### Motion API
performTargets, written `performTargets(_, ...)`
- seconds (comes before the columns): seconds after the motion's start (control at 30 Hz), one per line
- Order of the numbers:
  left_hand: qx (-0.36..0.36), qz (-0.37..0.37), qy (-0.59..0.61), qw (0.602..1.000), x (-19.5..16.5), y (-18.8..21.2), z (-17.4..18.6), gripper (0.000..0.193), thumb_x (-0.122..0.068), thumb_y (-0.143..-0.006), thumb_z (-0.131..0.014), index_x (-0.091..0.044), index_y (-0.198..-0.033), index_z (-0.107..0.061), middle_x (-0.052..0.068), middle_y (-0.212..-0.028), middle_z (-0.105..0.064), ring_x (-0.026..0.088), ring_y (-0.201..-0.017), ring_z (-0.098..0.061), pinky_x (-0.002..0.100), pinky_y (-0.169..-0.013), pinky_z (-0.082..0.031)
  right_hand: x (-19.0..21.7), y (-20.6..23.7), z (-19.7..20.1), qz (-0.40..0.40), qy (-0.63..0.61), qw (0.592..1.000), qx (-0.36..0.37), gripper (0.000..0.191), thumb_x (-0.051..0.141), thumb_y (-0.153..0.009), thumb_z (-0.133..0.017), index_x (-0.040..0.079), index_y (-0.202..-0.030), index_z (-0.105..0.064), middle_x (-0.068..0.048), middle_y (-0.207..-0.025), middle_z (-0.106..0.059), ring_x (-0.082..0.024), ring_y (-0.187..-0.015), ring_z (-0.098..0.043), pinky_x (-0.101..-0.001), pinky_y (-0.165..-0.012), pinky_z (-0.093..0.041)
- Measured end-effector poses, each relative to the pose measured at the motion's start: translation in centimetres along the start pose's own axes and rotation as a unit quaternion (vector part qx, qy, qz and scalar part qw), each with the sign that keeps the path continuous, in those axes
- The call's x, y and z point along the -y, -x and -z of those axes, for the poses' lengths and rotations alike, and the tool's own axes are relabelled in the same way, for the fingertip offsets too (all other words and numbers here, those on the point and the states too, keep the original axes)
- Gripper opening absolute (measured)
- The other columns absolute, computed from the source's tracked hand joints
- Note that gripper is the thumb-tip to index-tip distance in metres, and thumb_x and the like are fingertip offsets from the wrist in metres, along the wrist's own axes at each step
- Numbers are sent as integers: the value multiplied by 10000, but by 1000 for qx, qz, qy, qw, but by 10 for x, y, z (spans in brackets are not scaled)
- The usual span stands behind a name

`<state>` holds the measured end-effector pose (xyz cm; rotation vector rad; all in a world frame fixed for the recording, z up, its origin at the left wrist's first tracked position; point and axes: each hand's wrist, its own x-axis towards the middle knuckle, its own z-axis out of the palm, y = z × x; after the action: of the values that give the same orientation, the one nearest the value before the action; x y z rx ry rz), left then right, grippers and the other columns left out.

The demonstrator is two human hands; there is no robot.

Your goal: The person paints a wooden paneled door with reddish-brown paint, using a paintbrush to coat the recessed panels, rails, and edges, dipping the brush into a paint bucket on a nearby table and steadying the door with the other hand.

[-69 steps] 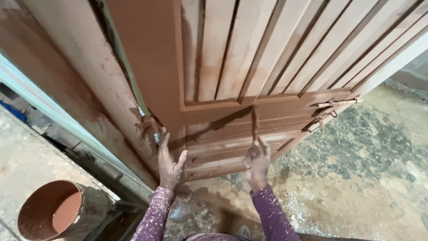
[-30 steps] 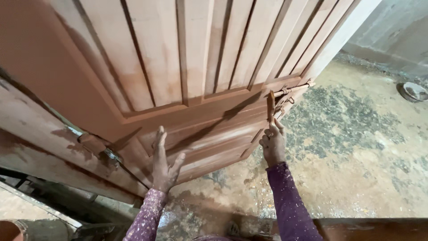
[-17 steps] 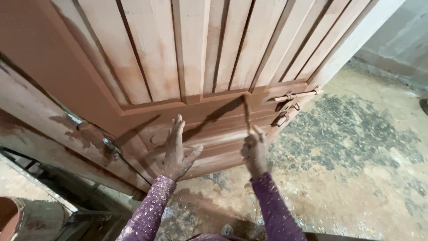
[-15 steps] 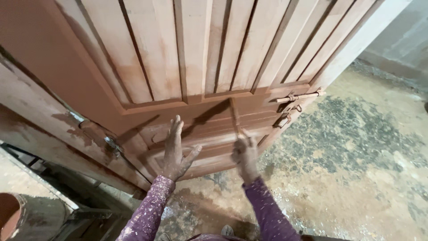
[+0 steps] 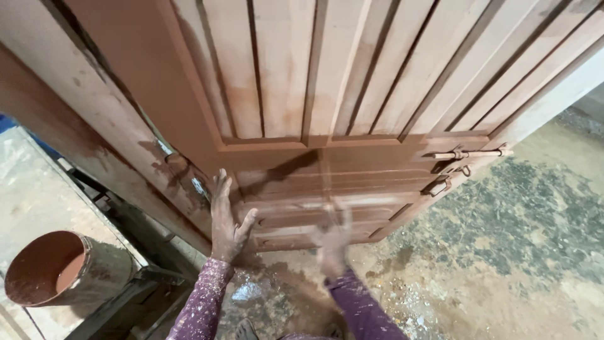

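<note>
A wooden panelled door (image 5: 283, 94), coated reddish-brown, leans in front of me. My left hand (image 5: 226, 217) lies flat with fingers spread on its lower left corner, next to a hinge (image 5: 200, 187). My right hand (image 5: 330, 242) is a motion blur in front of the bottom panels. It grips a thin paint brush (image 5: 325, 182) that points up against the lower rail. Both sleeves are purple and paint-speckled.
A round bucket of reddish-brown paint (image 5: 56, 271) stands at the lower left on a dark stand. Two metal slide bolts (image 5: 472, 153) sit on the door's right side. The concrete floor (image 5: 516, 252) is stained and dusty.
My right hand with the brush has swept left along the lower panels, from near the bolts toward the middle. My left hand stays on the door. The bucket is in view again.
</note>
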<state>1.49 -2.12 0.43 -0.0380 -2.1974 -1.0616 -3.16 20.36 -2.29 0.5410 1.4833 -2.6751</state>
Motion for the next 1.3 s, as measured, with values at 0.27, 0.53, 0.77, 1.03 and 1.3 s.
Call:
performTargets(0.27, 43, -21, -12, 999, -2, -6, -2, 925, -464, -913, -685, -47, -1618, -255, 189, -1719, -202, 377, -1601, -164, 537, -1286, -153, 57, -54, 59, 139, -51, 989, -7, 320, 127, -1014, -572, 158, -1329, -524, 21, -752, -546, -33, -470, -413, -195, -361, -347)
performTargets(0.53, 46, -45, 9, 998, 14, -18, 27, 942, -408, -890, -733, -29, -1609, -257, 210, -1709, -209, 381, -1602, -159, 526, -1286, -165, -10, -25, 9, 50, -35, 998, 24, 379, 102, -983, -561, 118, -1357, -509, -15, -785, -601, -68, -446, -440, -228, -325, -357)
performTargets(0.77, 37, -29, -5, 999, 39, -20, 69, 946, -422, -873, -734, -11, -1600, -290, 204, -1708, -237, 359, -1588, -218, 544, -1296, -129, -87, 30, -68, -34, -15, 991, 130, 456, 119, -942, -629, 191, -1373, -499, -2, -750, -524, -51, -427, -384, -203, -311, -300)
performTargets(1.03, 16, 7, -8, 1000, 74, -12, 103, 918, -545, -903, -666, 1, -1569, -349, 230, -1642, -340, 376, -1550, -292, 523, -1273, -216, -135, 73, -150, -86, -2, 979, 183, 397, 131, -996, -607, 150, -1382, -517, 15, -852, -550, -6, -568, -468, -175, -372, -328)
performTargets(1.3, 15, -26, 72, 997, 70, -15, 67, 860, -474, -923, -666, -85, -1605, -316, 177, -1723, -242, 365, -1604, -221, 527, -1305, -182, -95, 52, -115, -77, 33, 980, 178, 376, 157, -981, -633, 170, -1348, -549, 17, -800, -544, -15, -455, -372, -179, -331, -300)
